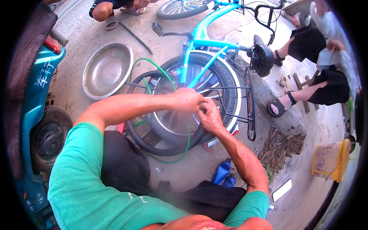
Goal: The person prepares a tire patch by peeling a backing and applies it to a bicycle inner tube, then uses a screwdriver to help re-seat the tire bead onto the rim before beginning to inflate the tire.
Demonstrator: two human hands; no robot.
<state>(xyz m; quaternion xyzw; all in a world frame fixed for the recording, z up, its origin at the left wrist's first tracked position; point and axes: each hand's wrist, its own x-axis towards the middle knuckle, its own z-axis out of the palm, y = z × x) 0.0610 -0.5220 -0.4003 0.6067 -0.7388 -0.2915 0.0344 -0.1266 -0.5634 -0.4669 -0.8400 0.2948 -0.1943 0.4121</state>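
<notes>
My left hand (pixel 188 100) and my right hand (pixel 210 115) meet over the rear wheel (pixel 229 82) of a blue bicycle (pixel 199 32) lying on its side. The fingers of both are pinched together, and whatever they grip between them is too small or hidden to name. A loose black tube (pixel 143 147), looking like an inner tube, loops around below my hands and partly over the wheel. A thin green hose (pixel 184 152) curls through the same spot and passes beneath my left forearm. Behind my hands runs the black rear rack (pixel 251 103).
A metal basin (pixel 107 71) and a thin dark rod (pixel 136 37) lie at the left. A teal vehicle (pixel 32 99) borders that side. One person squats at the top; another sits at the right near a yellow bucket (pixel 329 161). A blue object (pixel 221 173) lies by my knee.
</notes>
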